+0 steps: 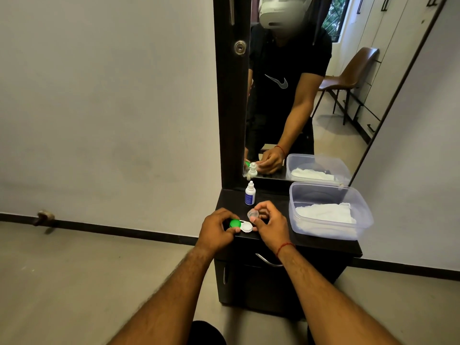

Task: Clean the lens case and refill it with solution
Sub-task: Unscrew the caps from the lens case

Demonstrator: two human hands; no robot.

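One lens case, one loose cap, one bottle, two hands at work.

The lens case (240,225) lies at the dark cabinet top's (311,245) front left: one green cap on, one white well open. The left hand (217,230) pinches its green end; the right hand (270,224) holds one clear cap (253,214) in curled fingertips just above. One solution bottle (250,193) stands behind; one plastic tub (328,210) with a white cloth (326,213) sits right.

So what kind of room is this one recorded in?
Most likely a bedroom or dressing area at home. The person works at a small dark dressing table with a tall mirror above it, and the mirror reflects wardrobe doors and a brown chair.
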